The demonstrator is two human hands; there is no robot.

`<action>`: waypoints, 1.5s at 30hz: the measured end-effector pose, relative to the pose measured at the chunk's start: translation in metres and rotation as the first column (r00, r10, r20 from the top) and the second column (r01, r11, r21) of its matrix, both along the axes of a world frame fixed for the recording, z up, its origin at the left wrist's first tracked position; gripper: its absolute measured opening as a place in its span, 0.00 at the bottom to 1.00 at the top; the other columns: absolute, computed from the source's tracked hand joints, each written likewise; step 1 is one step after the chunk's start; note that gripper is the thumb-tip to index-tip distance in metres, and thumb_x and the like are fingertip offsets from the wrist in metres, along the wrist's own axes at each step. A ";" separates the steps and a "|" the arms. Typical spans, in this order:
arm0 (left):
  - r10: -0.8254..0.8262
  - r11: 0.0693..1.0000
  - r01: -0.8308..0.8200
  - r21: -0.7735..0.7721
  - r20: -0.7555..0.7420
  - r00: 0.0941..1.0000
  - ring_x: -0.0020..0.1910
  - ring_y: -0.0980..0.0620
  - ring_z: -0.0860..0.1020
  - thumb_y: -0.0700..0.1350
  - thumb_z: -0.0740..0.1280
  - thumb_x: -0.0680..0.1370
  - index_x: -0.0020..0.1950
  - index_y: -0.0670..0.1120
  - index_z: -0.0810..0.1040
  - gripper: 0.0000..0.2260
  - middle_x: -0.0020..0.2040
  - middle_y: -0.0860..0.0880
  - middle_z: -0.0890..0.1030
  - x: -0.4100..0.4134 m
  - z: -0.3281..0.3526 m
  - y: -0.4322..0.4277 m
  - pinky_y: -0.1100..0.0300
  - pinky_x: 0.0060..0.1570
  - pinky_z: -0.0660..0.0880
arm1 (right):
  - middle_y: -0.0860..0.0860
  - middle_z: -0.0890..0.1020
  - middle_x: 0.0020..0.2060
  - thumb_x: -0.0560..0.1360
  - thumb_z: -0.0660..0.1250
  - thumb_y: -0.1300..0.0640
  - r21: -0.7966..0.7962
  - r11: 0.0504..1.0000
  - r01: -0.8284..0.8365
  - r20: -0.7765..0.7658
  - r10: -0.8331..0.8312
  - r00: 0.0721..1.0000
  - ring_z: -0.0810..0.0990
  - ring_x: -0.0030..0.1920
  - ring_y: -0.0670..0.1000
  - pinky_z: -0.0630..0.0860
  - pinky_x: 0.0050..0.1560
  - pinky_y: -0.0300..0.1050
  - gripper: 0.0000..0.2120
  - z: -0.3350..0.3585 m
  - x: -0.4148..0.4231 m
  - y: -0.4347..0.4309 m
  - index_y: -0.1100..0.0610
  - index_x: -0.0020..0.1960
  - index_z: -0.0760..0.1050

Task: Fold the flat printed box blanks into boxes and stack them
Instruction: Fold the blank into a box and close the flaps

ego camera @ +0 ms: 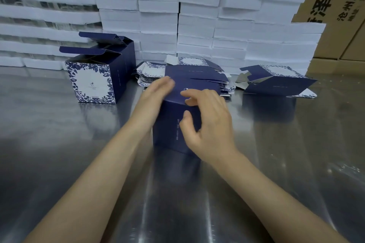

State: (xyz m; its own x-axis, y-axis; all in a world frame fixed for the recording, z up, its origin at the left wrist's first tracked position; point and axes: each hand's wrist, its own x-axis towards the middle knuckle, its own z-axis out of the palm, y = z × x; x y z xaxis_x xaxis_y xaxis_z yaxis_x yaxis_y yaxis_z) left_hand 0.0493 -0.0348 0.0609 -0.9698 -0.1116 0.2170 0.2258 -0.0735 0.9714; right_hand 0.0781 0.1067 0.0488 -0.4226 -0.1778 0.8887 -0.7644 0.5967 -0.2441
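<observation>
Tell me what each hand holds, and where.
The right hand grips the box at its top near edge, thumb on the side. The left hand only presses flat against its upper left.

The long grey steel table [59,144] is bare metal, glossy, with streaky reflections and fine brush marks. The dark navy printed card box [169,124] in the middle looks like thin paperboard, smooth and matt. The upright blue-and-white floral card box [92,83] at the left has the same dull print. The half-opened navy card blank [276,83] on the right shows a pale grey, unprinted inside. Behind, the stacked white foam blocks [197,25] look grainy, with ragged edges. The brown corrugated cartons [335,6] are rough, matt cardboard.
</observation>
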 end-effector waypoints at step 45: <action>0.101 0.974 -0.105 -0.198 -0.034 0.994 0.77 0.59 0.49 0.53 0.59 0.67 0.79 0.57 0.50 0.39 0.79 0.60 0.48 0.010 -0.005 0.022 0.57 0.73 0.50 | 0.50 0.82 0.38 0.71 0.57 0.65 -0.129 0.990 0.059 -0.122 -0.074 0.990 0.75 0.44 0.48 0.71 0.52 0.50 0.09 -0.005 -0.053 0.047 0.61 0.42 0.77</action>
State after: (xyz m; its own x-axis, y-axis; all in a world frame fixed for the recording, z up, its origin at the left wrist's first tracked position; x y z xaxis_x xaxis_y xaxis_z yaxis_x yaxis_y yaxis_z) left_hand 0.0590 -0.0129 0.0562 -0.9496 -0.1627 0.2678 0.2453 0.1461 0.9584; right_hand 0.0249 0.1535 0.0433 -0.3126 -0.0379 0.9491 -0.7535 0.6183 -0.2235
